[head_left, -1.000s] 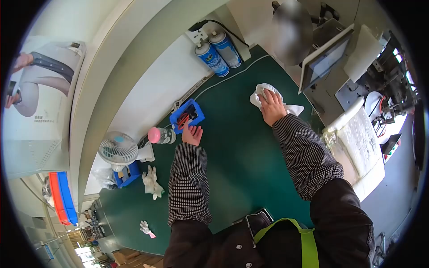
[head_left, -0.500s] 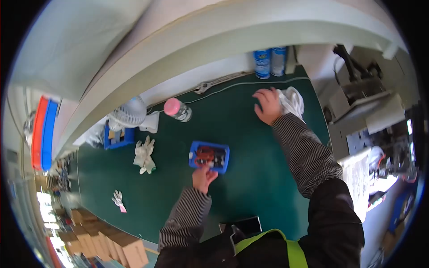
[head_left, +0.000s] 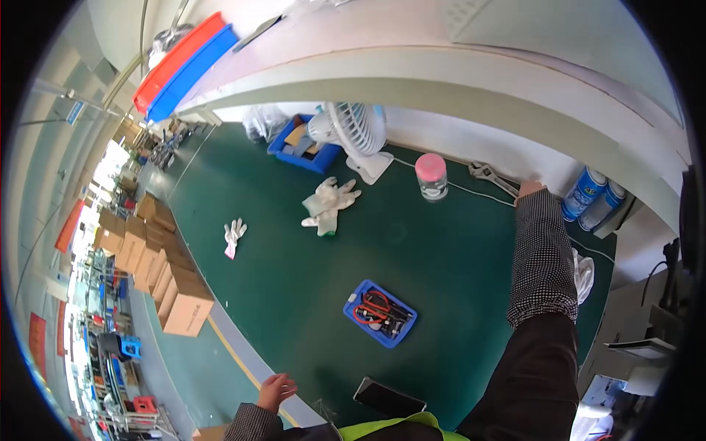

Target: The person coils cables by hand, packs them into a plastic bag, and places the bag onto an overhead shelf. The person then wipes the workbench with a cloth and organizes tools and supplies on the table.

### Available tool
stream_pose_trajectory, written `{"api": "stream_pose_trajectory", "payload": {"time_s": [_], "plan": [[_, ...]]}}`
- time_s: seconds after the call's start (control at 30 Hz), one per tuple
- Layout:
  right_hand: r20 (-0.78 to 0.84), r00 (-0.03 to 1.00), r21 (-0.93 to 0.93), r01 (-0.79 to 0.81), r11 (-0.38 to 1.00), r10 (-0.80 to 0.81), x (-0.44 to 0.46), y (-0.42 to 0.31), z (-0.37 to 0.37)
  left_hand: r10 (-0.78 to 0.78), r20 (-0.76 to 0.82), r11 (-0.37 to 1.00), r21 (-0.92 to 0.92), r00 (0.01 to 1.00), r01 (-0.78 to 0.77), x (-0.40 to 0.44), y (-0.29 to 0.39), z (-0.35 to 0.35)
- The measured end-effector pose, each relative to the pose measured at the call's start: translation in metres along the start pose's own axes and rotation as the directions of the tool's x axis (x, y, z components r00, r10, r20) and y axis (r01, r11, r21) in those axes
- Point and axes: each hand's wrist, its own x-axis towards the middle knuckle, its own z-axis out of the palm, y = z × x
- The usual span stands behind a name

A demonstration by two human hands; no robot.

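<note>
My right hand [head_left: 531, 189] reaches to the back of the green table, at the handle end of an adjustable wrench [head_left: 494, 176] lying along the wall. Its fingers are hidden, so whether they grip the handle cannot be seen. Near the table's front edge, my left hand [head_left: 277, 391] hangs with its fingers apart and nothing in it. A small blue tray [head_left: 403, 339] stands mid-table, holding an orange-red looped item [head_left: 373, 307] and several dark small parts.
A pink-lidded jar [head_left: 432, 176], a white fan [head_left: 353, 132] and a blue bin [head_left: 305, 158] line the back. Blue spray cans [head_left: 583, 195] stand right of my hand. White gloves [head_left: 329, 206] and a smaller glove [head_left: 234, 237] lie left. A phone-like dark slab [head_left: 390, 398] lies in front.
My right hand has gone from the white cloth to the wrench. My left hand has left the blue tray and drawn back toward the front edge. The view has turned left.
</note>
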Motion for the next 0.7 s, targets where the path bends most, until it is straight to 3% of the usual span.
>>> {"api": "stream_pose_trajectory", "payload": {"time_s": [0.03,0.07,0.13,0.23,0.3,0.33,0.4,0.43,0.47,0.5,0.53,0.57,0.6,0.63,0.67,0.7], "plan": [[0.012,0.963,-0.26,-0.257,0.931,0.269,0.003,-0.039,0.035,-0.022,-0.019,1.0,-0.019,1.0,0.022,-0.007,-0.006,-0.007],[-0.052,0.86,-0.502,-0.461,0.732,0.507,0.011,-0.092,0.076,-0.042,-0.032,0.998,-0.038,0.999,0.041,-0.012,-0.011,-0.012],[-0.354,0.533,-0.783,-0.618,0.068,0.768,0.016,-0.197,0.122,-0.08,-0.053,0.994,-0.074,0.995,0.076,-0.024,-0.022,-0.022],[-0.413,0.58,-0.716,-0.683,0.143,0.702,0.007,-0.176,0.128,-0.058,-0.012,0.994,-0.097,0.998,0.056,-0.022,-0.032,-0.03],[-0.478,0.614,-0.646,-0.731,0.223,0.628,-0.001,-0.167,0.126,0.011,-0.02,1.0,0.028,1.0,-0.01,-0.016,-0.046,-0.036],[-0.481,0.614,-0.664,-0.721,0.197,0.626,-0.007,-0.176,0.127,0.025,-0.014,0.998,0.056,1.0,-0.024,-0.014,-0.048,-0.035],[-0.573,0.678,-0.693,-0.701,0.169,0.461,-0.014,-0.202,0.137,0.021,0.015,0.998,0.064,1.0,-0.022,0.009,-0.062,-0.041],[-0.61,0.703,-0.706,-0.692,0.151,0.367,-0.018,-0.215,0.14,0.294,0.236,0.954,-0.137,0.926,-0.268,0.042,-0.076,-0.046],[-0.64,0.722,-0.717,-0.684,0.133,0.264,-0.022,-0.224,0.138,0.569,0.369,0.813,-0.384,0.735,-0.437,0.079,-0.088,-0.047],[-0.662,0.737,-0.723,-0.676,0.143,0.133,-0.029,-0.224,0.136,0.799,0.386,0.592,-0.635,0.46,-0.496,0.114,-0.102,-0.044],[-0.67,0.742,-0.734,-0.662,0.153,-0.002,-0.037,-0.22,0.131,0.948,0.281,0.318,-0.841,0.151,-0.438,0.134,-0.111,-0.036],[-0.662,0.749,-0.745,-0.656,0.12,-0.016,-0.042,-0.224,0.13,0.95,0.27,0.312,-0.858,0.159,-0.408,0.131,-0.104,-0.027],[-0.635,0.769,-0.764,-0.612,0.205,-0.074,-0.048,-0.227,0.131,0.862,0.38,0.506,-0.603,0.336,-0.617,0.129,-0.093,-0.026],[-0.611,0.78,-0.777,-0.559,0.291,-0.132,-0.053,-0.232,0.135,0.742,0.417,0.649,-0.256,0.524,-0.716,0.121,-0.065,-0.026],[-0.594,0.781,-0.798,-0.542,0.263,-0.193,-0.056,-0.241,0.144,0.614,0.373,0.708,0.13,0.696,-0.694,0.12,-0.034,-0.028],[-0.576,0.778,-0.816,-0.528,0.236,-0.249,-0.059,-0.25,0.155,0.495,0.255,0.67,0.497,0.831,-0.551,0.13,-0.011,-0.03]]}}
